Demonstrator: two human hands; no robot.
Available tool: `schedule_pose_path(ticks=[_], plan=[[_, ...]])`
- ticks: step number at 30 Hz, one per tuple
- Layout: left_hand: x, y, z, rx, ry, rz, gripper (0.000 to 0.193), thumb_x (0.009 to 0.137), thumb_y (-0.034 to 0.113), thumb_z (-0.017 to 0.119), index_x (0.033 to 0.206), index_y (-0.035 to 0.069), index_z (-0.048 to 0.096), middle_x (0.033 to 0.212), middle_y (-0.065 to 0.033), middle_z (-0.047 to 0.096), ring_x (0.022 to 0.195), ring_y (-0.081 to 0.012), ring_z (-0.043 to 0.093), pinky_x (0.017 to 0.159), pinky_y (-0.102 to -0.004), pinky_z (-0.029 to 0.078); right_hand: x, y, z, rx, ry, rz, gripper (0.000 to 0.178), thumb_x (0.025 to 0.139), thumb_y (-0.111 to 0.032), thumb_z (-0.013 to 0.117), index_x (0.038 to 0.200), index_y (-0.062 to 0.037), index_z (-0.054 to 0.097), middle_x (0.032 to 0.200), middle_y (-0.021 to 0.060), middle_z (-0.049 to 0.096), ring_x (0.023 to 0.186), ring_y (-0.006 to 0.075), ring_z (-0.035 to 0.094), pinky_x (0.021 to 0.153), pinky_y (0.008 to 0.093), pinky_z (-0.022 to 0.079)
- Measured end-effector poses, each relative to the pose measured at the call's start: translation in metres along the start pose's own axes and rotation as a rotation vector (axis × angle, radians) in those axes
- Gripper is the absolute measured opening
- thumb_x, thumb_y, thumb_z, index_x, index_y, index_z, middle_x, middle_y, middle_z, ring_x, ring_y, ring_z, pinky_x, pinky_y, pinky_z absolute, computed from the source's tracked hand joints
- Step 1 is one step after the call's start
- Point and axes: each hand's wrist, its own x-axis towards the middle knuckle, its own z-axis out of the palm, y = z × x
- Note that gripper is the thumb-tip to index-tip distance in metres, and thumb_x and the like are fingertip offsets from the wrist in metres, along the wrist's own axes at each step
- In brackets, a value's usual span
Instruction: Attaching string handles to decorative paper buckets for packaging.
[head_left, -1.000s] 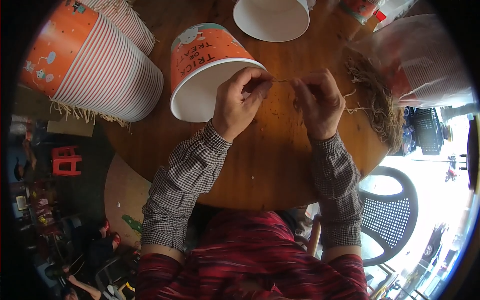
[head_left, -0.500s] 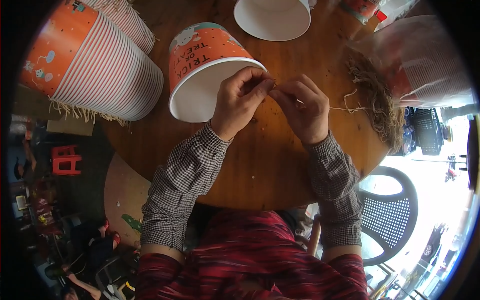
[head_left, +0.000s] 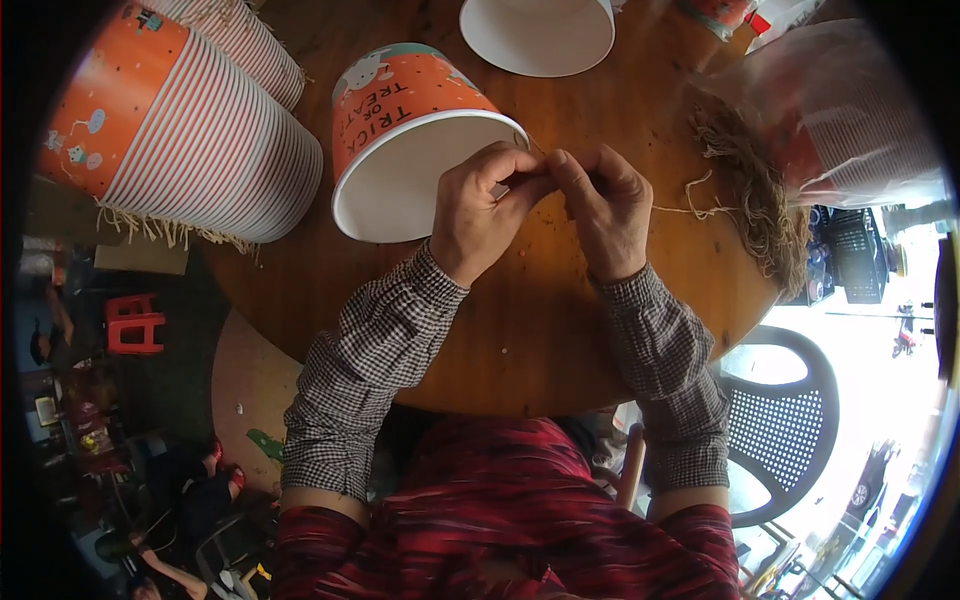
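Note:
My left hand (head_left: 482, 212) and my right hand (head_left: 610, 215) meet above the wooden table, fingertips pinched together on a thin piece of twine (head_left: 538, 147). This twine runs up to the rim of an orange printed paper bucket (head_left: 440, 85), which lies on its side with its white mouth facing me. My left hand is in front of the bucket's mouth. The exact pinch point is partly hidden by my fingers. Right of my right hand, a loose strand leads to a bundle of brown twine (head_left: 765, 215) on the table.
Nested stacks of orange and white buckets (head_left: 215, 135) lie at the left, straw-coloured strands under them. Another white bucket (head_left: 540, 38) lies at the back. Plastic-wrapped buckets (head_left: 850, 130) stand at the right. Beyond the table are a chair (head_left: 785, 425) and a red stool (head_left: 135, 323).
My right hand has turned, its thumb now on top and pressed close to my left fingers. Both hands sit slightly lower. The bucket stays about where it was.

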Motion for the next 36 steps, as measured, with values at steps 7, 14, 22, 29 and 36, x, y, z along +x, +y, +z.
schedule_pose_path(ticks=[7, 14, 22, 29, 36], plan=[[0.000, 0.002, -0.002, -0.147, 0.006, -0.157, 0.007, 0.084, 0.002, 0.068, 0.089, -0.001, 0.066, 0.083, -0.0049, 0.067, 0.073, -0.0098, 0.063, 0.065, -0.0240, 0.052, 0.003, 0.001, -0.004, 0.037, 0.045, -0.053, 0.020, 0.089, -0.016, 0.068, 0.076, -0.0018, 0.061, 0.062, -0.0042, 0.052, 0.055, 0.0023, 0.045, 0.048, 0.0187, 0.037], [0.002, 0.005, -0.007, -0.389, 0.036, -0.324, 0.015, 0.091, 0.007, 0.062, 0.101, -0.004, 0.065, 0.089, -0.0047, 0.068, 0.079, -0.0083, 0.063, 0.074, -0.0218, 0.053, 0.012, -0.005, -0.014, 0.261, -0.159, 0.115, 0.016, 0.089, -0.010, 0.065, 0.101, 0.0001, 0.062, 0.082, 0.0049, 0.066, 0.062, 0.0089, 0.062, 0.049, 0.0199, 0.048], [0.000, 0.003, -0.005, -0.386, 0.029, -0.286, 0.015, 0.092, 0.009, 0.060, 0.101, -0.003, 0.064, 0.090, -0.0037, 0.067, 0.079, -0.0074, 0.062, 0.072, -0.0206, 0.052, 0.007, 0.001, -0.009, 0.048, -0.171, -0.017, 0.011, 0.089, -0.004, 0.062, 0.098, 0.0020, 0.062, 0.083, 0.0056, 0.067, 0.068, 0.0100, 0.066, 0.056, 0.0214, 0.052], [0.000, -0.002, -0.005, -0.288, 0.061, -0.238, 0.011, 0.091, 0.007, 0.061, 0.099, -0.001, 0.063, 0.088, -0.0029, 0.066, 0.076, -0.0073, 0.060, 0.070, -0.0210, 0.050, 0.002, 0.004, -0.004, -0.239, -0.122, -0.289, 0.010, 0.085, -0.003, 0.064, 0.093, 0.0017, 0.062, 0.079, 0.0097, 0.067, 0.069, 0.0142, 0.066, 0.061, 0.0254, 0.053], [-0.002, -0.002, -0.003, -0.156, 0.023, -0.146, 0.017, 0.089, 0.006, 0.064, 0.105, 0.002, 0.063, 0.086, -0.0047, 0.067, 0.081, -0.0094, 0.064, 0.073, -0.0213, 0.053, 0.001, 0.003, -0.006, -0.200, -0.096, -0.232, 0.009, 0.086, -0.006, 0.064, 0.093, -0.0005, 0.062, 0.082, 0.0086, 0.068, 0.071, 0.0179, 0.068, 0.061, 0.0263, 0.053]])
